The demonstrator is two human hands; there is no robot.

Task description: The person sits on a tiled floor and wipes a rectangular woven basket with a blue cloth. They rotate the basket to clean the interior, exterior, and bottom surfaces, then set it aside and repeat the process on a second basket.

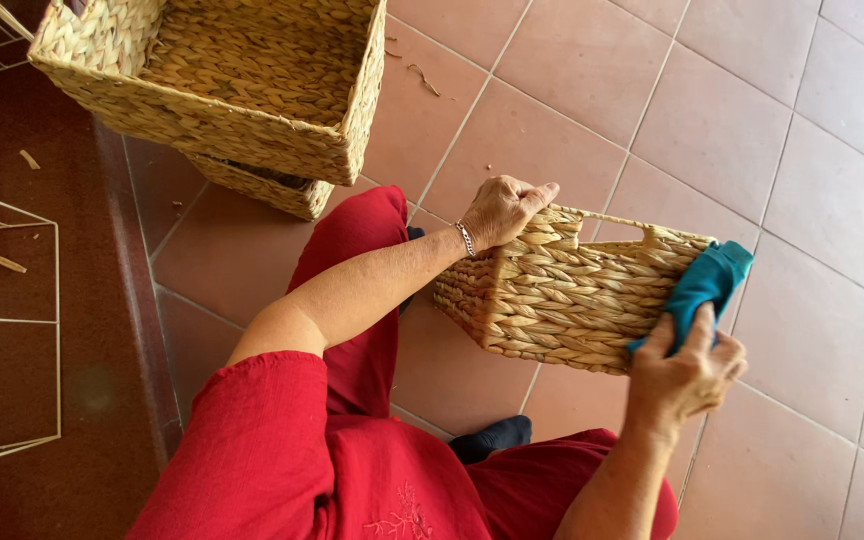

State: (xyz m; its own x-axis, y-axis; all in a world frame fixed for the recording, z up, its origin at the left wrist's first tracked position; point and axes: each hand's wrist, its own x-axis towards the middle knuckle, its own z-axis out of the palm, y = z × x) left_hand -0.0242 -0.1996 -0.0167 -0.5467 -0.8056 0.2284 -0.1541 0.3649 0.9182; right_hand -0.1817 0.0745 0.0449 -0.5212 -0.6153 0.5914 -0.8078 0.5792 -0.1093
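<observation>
1. The left hand (500, 210) is gripping the top rim of a woven straw basket (562, 295), fingers curled over its edge.
2. The basket is resting tilted on the tiled floor (732, 130), just beside the person's red-clad leg (362, 300).
3. The right hand (684, 375) is pinching a teal cloth (704, 288), pressing it against the basket's end corner.
4. Two larger woven baskets (242, 90) are sitting stacked well apart, near a white wire frame (7, 330).
</observation>
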